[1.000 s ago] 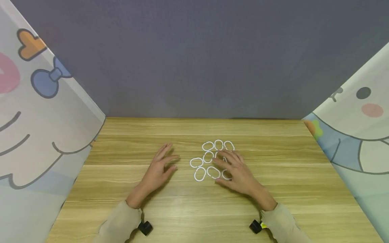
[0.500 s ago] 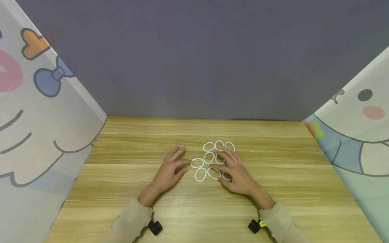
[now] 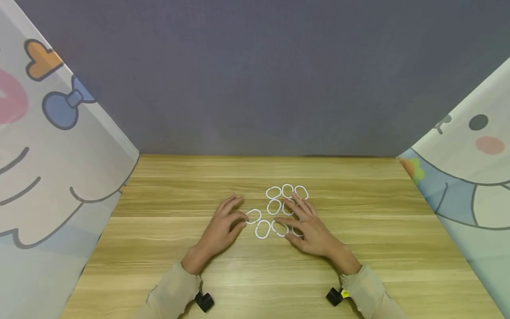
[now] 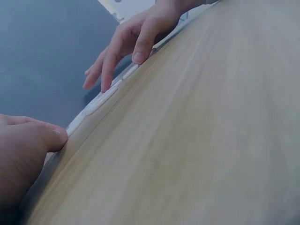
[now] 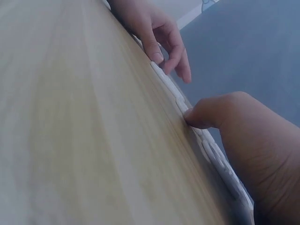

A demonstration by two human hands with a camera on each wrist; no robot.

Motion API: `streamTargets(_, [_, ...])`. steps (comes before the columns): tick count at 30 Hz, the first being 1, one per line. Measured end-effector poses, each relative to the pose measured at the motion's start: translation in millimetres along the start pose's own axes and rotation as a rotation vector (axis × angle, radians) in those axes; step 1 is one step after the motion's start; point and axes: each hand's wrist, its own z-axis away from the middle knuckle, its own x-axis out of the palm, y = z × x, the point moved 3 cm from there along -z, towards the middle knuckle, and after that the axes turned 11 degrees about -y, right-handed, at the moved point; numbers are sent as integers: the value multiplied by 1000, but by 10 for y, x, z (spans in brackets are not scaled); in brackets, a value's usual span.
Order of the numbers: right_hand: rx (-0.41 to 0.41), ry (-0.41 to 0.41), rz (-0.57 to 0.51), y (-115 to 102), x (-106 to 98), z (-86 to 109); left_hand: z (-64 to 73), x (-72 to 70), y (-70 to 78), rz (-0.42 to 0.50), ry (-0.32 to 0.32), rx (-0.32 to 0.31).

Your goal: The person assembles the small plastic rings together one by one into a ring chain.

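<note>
Several white oval rings, each with a small gap in its loop, lie flat on the wooden table. My left hand point(image 3: 218, 227) pinches the left end of the leftmost ring point(image 3: 260, 216) between thumb and index finger; the other fingers reach forward past it. My right hand point(image 3: 312, 229) hovers low over the right part of the group with spread fingers, its thumb and index near a front ring point(image 3: 274, 229), partly covering several rings. In the right wrist view the right thumb point(image 5: 197, 115) comes down at the white row of rings. A back-row ring point(image 3: 267, 194) lies uncovered.
The wooden table point(image 3: 139, 266) meets a grey upright panel point(image 3: 255, 88) at the back. Cartoon-printed panels stand at the left point(image 3: 71, 168) and right point(image 3: 474, 177). Black wrist cameras sit under the left sleeve point(image 3: 169, 288) and right sleeve point(image 3: 368, 290).
My left hand has come in from the left to the leftmost ring and taken hold of it. That ring has shifted slightly left, apart from its neighbours. My right hand has barely moved.
</note>
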Motion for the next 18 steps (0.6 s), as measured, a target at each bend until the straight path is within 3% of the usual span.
streamTargets(9, [81, -17, -73, -8, 24, -8, 4, -12, -14, 11, -9, -27])
streamTargets(15, [66, -26, -62, -10, 22, -22, -7, -3, -18, -52, -75, -112])
streamTargets(18, [62, -18, -85, -9, 14, -19, -11, 11, -14, -69, -94, -123])
